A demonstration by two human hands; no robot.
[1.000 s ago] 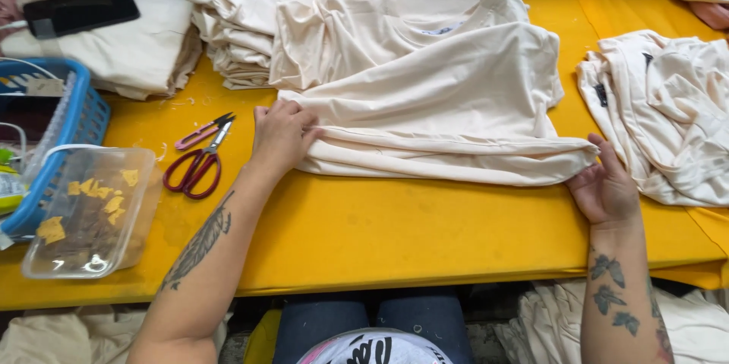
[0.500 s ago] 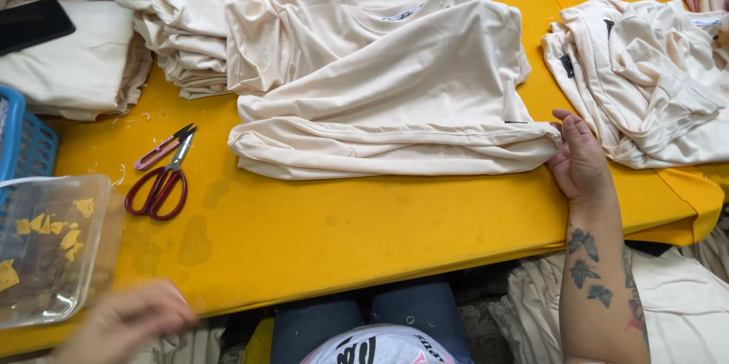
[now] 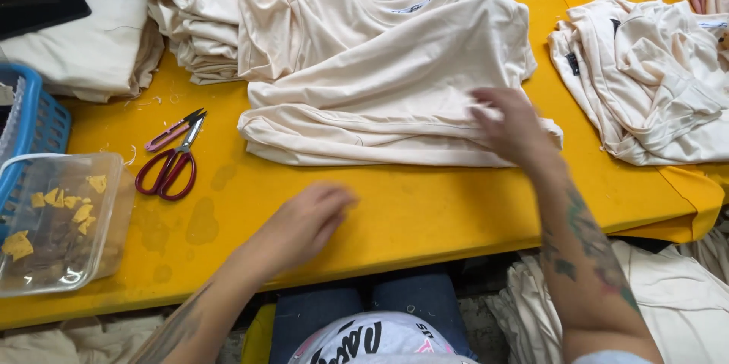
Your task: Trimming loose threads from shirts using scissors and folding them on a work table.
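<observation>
Yellow worktop [image 3: 425,204] lying under our hands, right hand [image 3: 510,125] pressing flat on the cream shirt [image 3: 380,83], left hand [image 3: 304,223] hovering loose, grasping nothing, near the scissors [image 3: 171,159].

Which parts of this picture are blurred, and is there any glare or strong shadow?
Head view: both hands are motion-blurred, the right hand on the folded cream shirt and the left hand over the yellow table; scissors and cloth stay sharp; light is soft and even, with faint glare on the clear plastic box.

Front table strip [image 3: 425,212] free; scissors [image 3: 168,159], tub [image 3: 57,220] block left.
</observation>
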